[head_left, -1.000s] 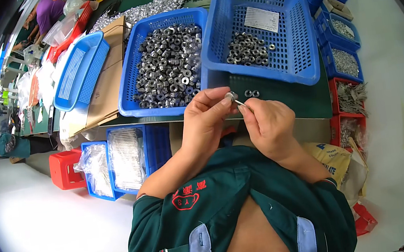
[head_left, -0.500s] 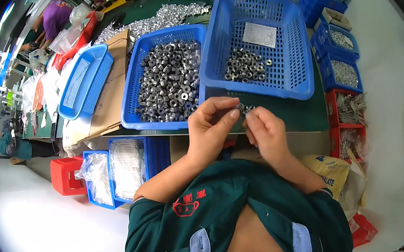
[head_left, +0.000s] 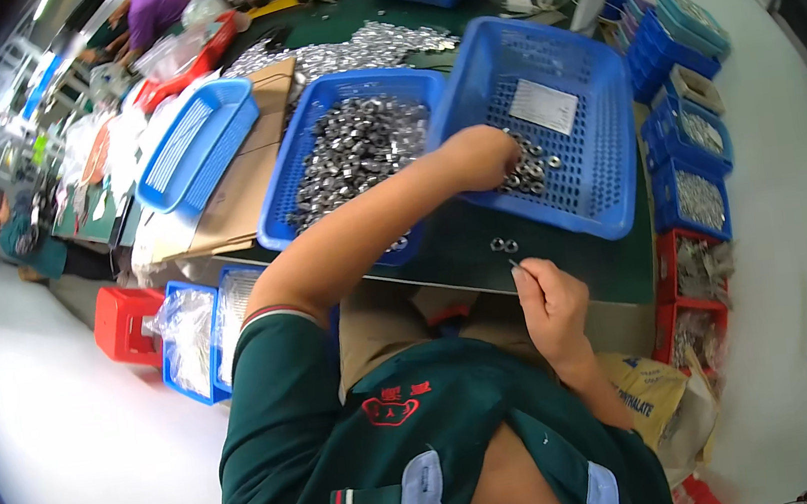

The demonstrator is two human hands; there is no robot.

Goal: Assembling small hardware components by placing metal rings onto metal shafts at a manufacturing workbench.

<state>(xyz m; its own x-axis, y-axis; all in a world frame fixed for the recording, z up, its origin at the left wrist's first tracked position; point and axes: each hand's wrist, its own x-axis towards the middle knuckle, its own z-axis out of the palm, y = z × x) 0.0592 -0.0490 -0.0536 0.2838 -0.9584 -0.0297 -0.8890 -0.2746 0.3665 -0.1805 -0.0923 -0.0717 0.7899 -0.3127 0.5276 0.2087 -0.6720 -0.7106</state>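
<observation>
My left hand (head_left: 483,158) is closed, knuckles up, over the pile of small metal rings (head_left: 533,174) in the right blue basket (head_left: 607,189). Its fingertips are hidden, so what they hold cannot be made out. Lower down, at the table's front edge, my right hand (head_left: 553,300) pinches a thin metal pin (head_left: 515,262) between thumb and forefinger. Two loose metal rings (head_left: 503,245) lie on the green table just beyond the pin's tip. Beside my left forearm, the other blue basket (head_left: 272,230) holds a large heap of similar rings (head_left: 351,153).
A white paper slip (head_left: 544,106) lies in the right basket. Cardboard (head_left: 249,185) and a light-blue tray (head_left: 164,186) are at the left. Shiny metal parts (head_left: 368,47) spread behind the baskets. Stacked blue bins (head_left: 687,162) and red bins (head_left: 686,283) stand on the right.
My hands were together at the table edge over small metal rings. My left hand has moved up into the right basket; my right hand has dropped slightly lower.
</observation>
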